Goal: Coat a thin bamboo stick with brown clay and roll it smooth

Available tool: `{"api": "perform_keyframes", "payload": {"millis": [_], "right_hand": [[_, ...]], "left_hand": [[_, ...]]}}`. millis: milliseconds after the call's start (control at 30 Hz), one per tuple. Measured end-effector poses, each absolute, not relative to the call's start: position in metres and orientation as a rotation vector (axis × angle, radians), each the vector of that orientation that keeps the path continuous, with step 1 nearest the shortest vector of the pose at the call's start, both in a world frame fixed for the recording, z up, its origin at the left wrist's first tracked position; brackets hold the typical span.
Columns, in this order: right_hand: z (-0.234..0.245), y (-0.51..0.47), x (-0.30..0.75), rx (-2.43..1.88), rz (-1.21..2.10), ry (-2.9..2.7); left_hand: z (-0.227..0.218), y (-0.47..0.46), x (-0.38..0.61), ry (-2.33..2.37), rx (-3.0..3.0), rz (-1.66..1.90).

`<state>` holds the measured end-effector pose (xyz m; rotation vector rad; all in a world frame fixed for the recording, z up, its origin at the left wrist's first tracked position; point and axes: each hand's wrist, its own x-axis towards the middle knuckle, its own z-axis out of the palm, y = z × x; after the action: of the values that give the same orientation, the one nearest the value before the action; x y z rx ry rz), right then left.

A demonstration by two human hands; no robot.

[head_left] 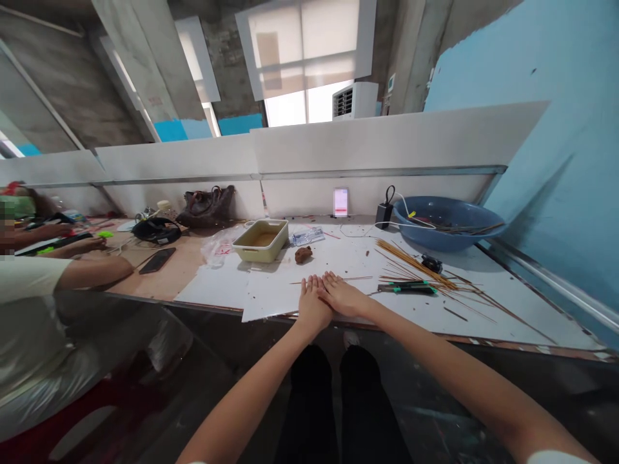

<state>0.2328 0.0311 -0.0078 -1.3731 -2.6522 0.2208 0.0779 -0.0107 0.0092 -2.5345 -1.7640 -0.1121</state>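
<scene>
My left hand [312,301] and my right hand [341,295] lie flat side by side on white paper [271,293] at the table's near edge, fingers stretched out and touching each other. A thin stick [355,279] lies just past the fingertips; I cannot tell if the hands press on it. A brown lump [303,254] sits farther back on the paper. To the right lies a bundle of thin sticks [416,264] with green-handled tools [409,288] across them.
A cream tray [261,240], a blue basin [447,222], a phone [341,202] leaning on the partition and a charger [385,211] stand at the back. A co-worker's arms [72,248] work at the left, near a dark phone [157,260] and bag [206,205].
</scene>
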Motion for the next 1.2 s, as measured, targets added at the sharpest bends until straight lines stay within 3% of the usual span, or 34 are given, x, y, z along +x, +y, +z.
{"api": "perform_keyframes", "payload": {"millis": [167, 400, 667, 900, 1200], "right_hand": [[0.001, 0.049, 0.230, -1.367, 0.233, -2.627], [-0.010, 0.021, 0.238, -1.364, 0.306, -2.594], [-0.002, 0.046, 0.239, -1.383, 0.365, -2.508], [-0.016, 0.015, 0.244, -1.325, 0.292, -2.592], [0.000, 0.034, 0.241, -1.381, 0.201, -2.667]], "left_hand": [[0.025, 0.009, 0.081, -1.778, -2.527, -0.006], [0.002, -0.014, 0.077, -1.749, -2.494, -0.097], [0.024, 0.009, 0.089, -1.717, -2.627, -0.081], [-0.003, -0.017, 0.082, -1.668, -2.581, -0.116], [0.013, 0.003, 0.084, -1.769, -2.567, -0.049]]}}
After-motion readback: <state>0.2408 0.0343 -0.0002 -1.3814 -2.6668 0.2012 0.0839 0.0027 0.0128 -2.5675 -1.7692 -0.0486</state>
